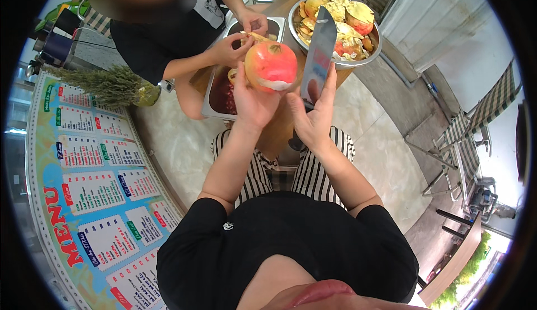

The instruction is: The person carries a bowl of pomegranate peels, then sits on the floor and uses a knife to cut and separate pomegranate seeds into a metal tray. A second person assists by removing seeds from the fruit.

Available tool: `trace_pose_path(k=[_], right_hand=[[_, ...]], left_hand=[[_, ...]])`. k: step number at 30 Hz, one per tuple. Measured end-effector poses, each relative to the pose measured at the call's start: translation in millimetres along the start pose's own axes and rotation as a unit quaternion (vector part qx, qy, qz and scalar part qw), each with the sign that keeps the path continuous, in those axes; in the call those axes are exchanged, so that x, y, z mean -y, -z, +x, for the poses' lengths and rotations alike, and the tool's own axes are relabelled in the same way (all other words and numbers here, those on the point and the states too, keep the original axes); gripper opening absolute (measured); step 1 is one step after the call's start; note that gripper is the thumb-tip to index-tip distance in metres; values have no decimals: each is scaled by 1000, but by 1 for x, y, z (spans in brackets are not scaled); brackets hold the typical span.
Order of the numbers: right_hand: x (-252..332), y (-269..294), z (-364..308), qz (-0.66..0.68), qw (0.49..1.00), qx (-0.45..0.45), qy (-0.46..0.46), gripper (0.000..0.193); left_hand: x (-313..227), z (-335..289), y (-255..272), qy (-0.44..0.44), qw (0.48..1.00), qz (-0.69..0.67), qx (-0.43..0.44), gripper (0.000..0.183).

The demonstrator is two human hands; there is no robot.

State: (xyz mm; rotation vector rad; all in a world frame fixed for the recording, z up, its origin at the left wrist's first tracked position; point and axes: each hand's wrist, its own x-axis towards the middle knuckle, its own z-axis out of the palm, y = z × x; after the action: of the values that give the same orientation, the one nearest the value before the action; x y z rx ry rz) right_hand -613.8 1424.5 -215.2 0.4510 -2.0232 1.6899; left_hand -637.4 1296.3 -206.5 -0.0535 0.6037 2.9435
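Observation:
A large red and yellow pomegranate (272,64) rests in my left hand (254,100), whose fingers wrap its underside. A pale strip shows low on its skin, where the red peel is cut or scraped. In my right hand (316,108) is a wide-bladed knife (321,52), its blade upright and its dark handle partly hidden by the palm. The blade stands just right of the fruit, apart from it. Beyond my left hand, a steel tray (213,100) holds dark red seeds. Another person's hands (246,41) work a yellowish piece of fruit over the trays.
A steel bowl (373,58) heaped with pomegranate peels and pieces stands at the far right of the small wooden table (274,134). A co-worker in a black shirt (137,44) sits opposite. A printed menu board (100,198) lines the left; checked chairs (475,120) stand at right.

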Motion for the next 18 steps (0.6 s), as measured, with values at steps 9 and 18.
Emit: trace_pose_path(k=[9, 18], right_hand=[[3, -3, 44, 81, 981, 157, -76, 104], [-72, -21, 18, 151, 951, 265, -45, 77]], left_hand=[[-51, -29, 47, -75, 941, 298, 145, 72], [-50, -60, 72, -70, 963, 260, -11, 85]])
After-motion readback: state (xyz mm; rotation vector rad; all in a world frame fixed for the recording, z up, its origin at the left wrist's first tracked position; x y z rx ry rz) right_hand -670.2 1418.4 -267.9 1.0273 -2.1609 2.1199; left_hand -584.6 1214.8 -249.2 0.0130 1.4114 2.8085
